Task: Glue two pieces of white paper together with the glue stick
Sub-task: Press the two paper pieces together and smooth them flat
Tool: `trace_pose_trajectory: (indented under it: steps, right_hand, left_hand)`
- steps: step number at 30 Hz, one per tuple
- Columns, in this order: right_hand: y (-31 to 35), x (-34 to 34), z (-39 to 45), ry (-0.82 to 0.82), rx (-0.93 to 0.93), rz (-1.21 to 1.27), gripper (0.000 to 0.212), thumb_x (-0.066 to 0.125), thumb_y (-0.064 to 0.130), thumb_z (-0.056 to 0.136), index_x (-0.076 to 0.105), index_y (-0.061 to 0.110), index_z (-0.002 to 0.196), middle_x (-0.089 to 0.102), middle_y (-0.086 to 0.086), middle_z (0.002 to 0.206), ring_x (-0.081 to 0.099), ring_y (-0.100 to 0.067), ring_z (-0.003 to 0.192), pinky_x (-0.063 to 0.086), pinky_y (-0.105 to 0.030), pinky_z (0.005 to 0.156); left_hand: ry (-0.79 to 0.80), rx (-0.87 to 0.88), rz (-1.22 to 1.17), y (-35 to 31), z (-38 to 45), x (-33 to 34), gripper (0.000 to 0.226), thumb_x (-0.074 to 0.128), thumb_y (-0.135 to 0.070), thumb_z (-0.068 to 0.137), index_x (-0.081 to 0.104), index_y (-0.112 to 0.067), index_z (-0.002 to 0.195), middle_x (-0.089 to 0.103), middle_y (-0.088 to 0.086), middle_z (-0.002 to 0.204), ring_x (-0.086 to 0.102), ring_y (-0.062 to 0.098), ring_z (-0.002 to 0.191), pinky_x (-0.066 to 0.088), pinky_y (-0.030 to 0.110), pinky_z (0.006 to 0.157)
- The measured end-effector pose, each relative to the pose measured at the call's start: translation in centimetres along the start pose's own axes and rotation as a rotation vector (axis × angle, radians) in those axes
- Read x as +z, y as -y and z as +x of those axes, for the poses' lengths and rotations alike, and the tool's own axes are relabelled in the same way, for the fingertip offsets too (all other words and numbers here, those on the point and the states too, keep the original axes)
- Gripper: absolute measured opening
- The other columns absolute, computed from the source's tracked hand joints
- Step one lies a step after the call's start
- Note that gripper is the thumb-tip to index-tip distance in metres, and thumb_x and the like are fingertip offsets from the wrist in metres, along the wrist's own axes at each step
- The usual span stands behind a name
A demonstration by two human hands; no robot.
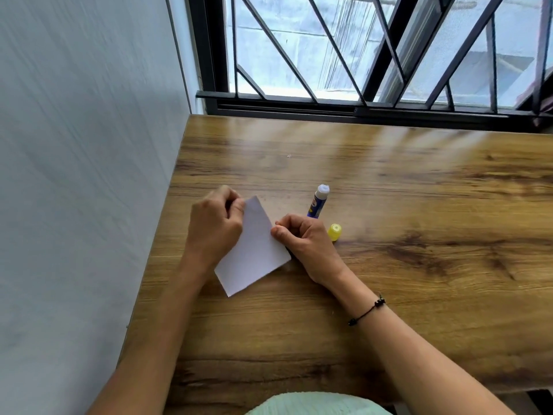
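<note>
The white paper (254, 250) lies tilted near the bench's (419, 280) left edge, the left hand (214, 227) pinching its far corner, the right hand (302, 238) pinching its right edge (fingers curled on both). The uncapped glue stick (318, 202) and yellow cap (334, 232) sit just beyond; open wood stretches right.

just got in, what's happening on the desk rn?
A person is working at a wooden table by a window. Both hands hold white paper: the left hand pinches its far corner, the right hand pinches its right edge. Whether that is one sheet or two stacked cannot be told. The glue stick stands uncapped just beyond the right hand, white glue exposed, and its yellow cap lies beside that hand.
</note>
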State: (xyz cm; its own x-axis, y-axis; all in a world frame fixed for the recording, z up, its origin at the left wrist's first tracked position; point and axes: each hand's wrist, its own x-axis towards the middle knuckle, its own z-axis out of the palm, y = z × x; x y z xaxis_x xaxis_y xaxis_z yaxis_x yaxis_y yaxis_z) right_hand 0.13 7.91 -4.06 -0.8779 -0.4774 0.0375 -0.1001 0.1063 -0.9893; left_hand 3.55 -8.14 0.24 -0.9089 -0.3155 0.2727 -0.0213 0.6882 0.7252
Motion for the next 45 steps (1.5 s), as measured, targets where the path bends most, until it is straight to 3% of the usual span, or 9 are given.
trace_pose_trajectory:
  steps: [11, 15, 18, 21, 25, 29, 32, 35, 45]
  right_hand:
    - [0.3, 0.1, 0.0, -0.023, 0.004, -0.037, 0.013, 0.056, 0.011, 0.089, 0.061, 0.016, 0.077, 0.060, 0.002, 0.072, 0.055, -0.005, 0.066, 0.046, -0.018, 0.064]
    - [0.3, 0.3, 0.1, -0.101, 0.006, 0.025, 0.019, 0.054, 0.010, 0.089, 0.059, 0.019, 0.073, 0.057, -0.002, 0.072, 0.051, -0.012, 0.069, 0.043, -0.026, 0.067]
    - [0.2, 0.4, 0.2, -0.127, 0.004, 0.021, 0.020, 0.051, 0.017, 0.084, 0.055, 0.023, 0.065, 0.052, -0.011, 0.073, 0.047, -0.023, 0.072, 0.038, -0.034, 0.067]
    - [-0.1, 0.4, 0.4, -0.084, 0.001, -0.068, 0.026, 0.050, 0.017, 0.081, 0.055, 0.026, 0.057, 0.053, -0.005, 0.066, 0.053, -0.042, 0.076, 0.040, -0.032, 0.070]
    - [0.1, 0.4, 0.3, -0.049, 0.001, -0.020, 0.026, 0.055, 0.017, 0.079, 0.055, 0.025, 0.054, 0.051, 0.009, 0.056, 0.047, -0.016, 0.056, 0.038, -0.024, 0.058]
    - [0.2, 0.4, 0.2, -0.062, -0.014, 0.020, 0.021, 0.058, 0.020, 0.083, 0.058, 0.017, 0.062, 0.052, -0.003, 0.062, 0.043, -0.014, 0.059, 0.036, -0.025, 0.055]
    - [0.3, 0.3, 0.1, -0.081, -0.008, 0.043, 0.027, 0.055, 0.013, 0.089, 0.057, 0.016, 0.063, 0.055, 0.004, 0.060, 0.045, -0.007, 0.056, 0.038, -0.020, 0.052]
    - [0.4, 0.1, 0.0, -0.060, -0.021, 0.041, 0.023, 0.053, 0.019, 0.092, 0.060, 0.011, 0.071, 0.059, -0.010, 0.069, 0.051, -0.018, 0.061, 0.042, -0.027, 0.054]
    - [0.1, 0.5, 0.0, -0.053, -0.030, -0.189, 0.024, 0.052, 0.020, 0.092, 0.056, 0.026, 0.069, 0.049, 0.013, 0.062, 0.041, 0.001, 0.057, 0.033, -0.017, 0.055]
  left_hand:
    - [-0.262, -0.331, -0.167, 0.8, -0.4, 0.0, 0.018, 0.046, -0.015, 0.092, 0.060, -0.003, 0.091, 0.057, 0.003, 0.081, 0.048, 0.009, 0.067, 0.034, 0.014, 0.053]
    - [-0.161, -0.379, -0.094, 0.9, -1.3, -0.1, 0.016, 0.046, -0.015, 0.092, 0.057, -0.005, 0.098, 0.056, 0.003, 0.086, 0.053, 0.018, 0.081, 0.037, 0.021, 0.057]
    - [0.005, -0.288, 0.159, 1.0, -2.1, 0.1, 0.027, 0.050, -0.010, 0.088, 0.050, -0.008, 0.115, 0.055, 0.009, 0.107, 0.051, 0.024, 0.098, 0.040, 0.028, 0.077]
    - [0.012, 0.078, 0.308, 0.7, -2.6, 0.7, 0.043, 0.050, -0.004, 0.077, 0.051, -0.012, 0.120, 0.054, 0.014, 0.120, 0.045, 0.030, 0.113, 0.042, 0.040, 0.093]
    - [0.168, 0.319, 0.286, -1.2, -2.6, 2.0, 0.019, 0.050, -0.012, 0.080, 0.062, -0.008, 0.095, 0.063, 0.012, 0.098, 0.055, 0.030, 0.098, 0.043, 0.036, 0.080]
    - [0.252, 0.213, 0.248, -1.7, -1.7, 2.1, 0.011, 0.050, -0.009, 0.087, 0.056, -0.007, 0.096, 0.060, 0.012, 0.101, 0.051, 0.025, 0.097, 0.035, 0.026, 0.077]
    - [0.296, 0.150, 0.210, -1.9, -1.6, 2.0, 0.013, 0.051, -0.012, 0.089, 0.057, -0.006, 0.098, 0.061, 0.014, 0.104, 0.054, 0.028, 0.099, 0.038, 0.030, 0.078]
    - [0.332, 0.125, 0.236, -2.1, -1.9, 2.2, 0.014, 0.048, -0.014, 0.090, 0.057, -0.005, 0.096, 0.062, 0.015, 0.102, 0.056, 0.029, 0.095, 0.038, 0.032, 0.074]
    - [-0.064, -0.146, 0.052, -0.7, -1.3, 0.1, 0.016, 0.049, -0.014, 0.092, 0.060, -0.003, 0.092, 0.055, 0.004, 0.080, 0.050, 0.015, 0.074, 0.035, 0.020, 0.060]
